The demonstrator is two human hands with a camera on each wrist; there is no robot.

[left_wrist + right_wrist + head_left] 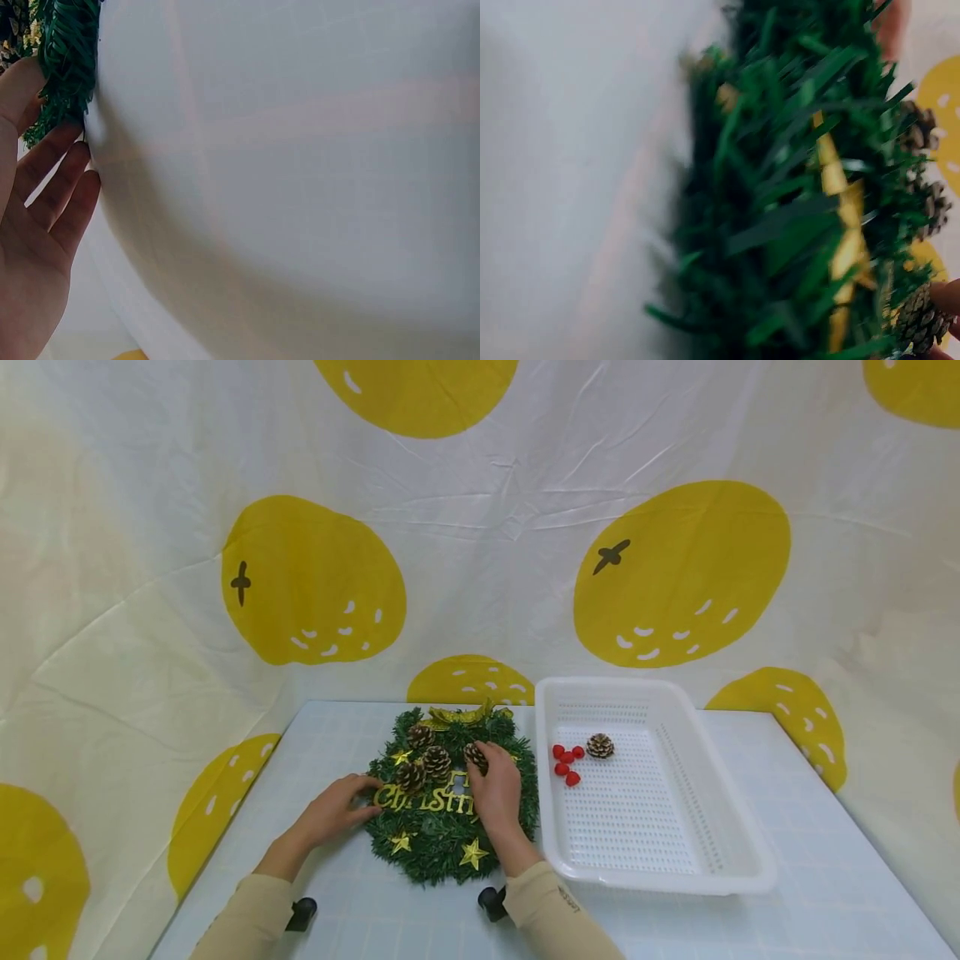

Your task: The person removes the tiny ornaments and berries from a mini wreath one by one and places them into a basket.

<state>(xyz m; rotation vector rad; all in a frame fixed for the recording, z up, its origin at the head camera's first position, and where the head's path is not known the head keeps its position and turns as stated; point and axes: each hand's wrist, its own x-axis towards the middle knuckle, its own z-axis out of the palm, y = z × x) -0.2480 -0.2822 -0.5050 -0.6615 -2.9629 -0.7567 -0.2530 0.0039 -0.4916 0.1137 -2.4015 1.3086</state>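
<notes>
A green Christmas wreath (431,847) lies on the table, bearing gold lettering (420,799), gold stars (473,854) and a gold bow (461,716). My left hand (341,810) holds its left edge, with thumb and fingers on either side of the garland (69,56) in the left wrist view. My right hand (498,789) pinches a pine cone (474,757) over the wreath's upper right part; this cone (921,319) also shows at the lower right of the right wrist view. Several other pine cones (437,762) sit on the wreath's upper left.
Right of the wreath stands a white plastic basket (731,810). Inside it are one pine cone (600,746) and several red berries (567,758) near its left wall. A pale checked cloth covers the table (375,918); a fruit-patterned curtain (480,568) hangs behind.
</notes>
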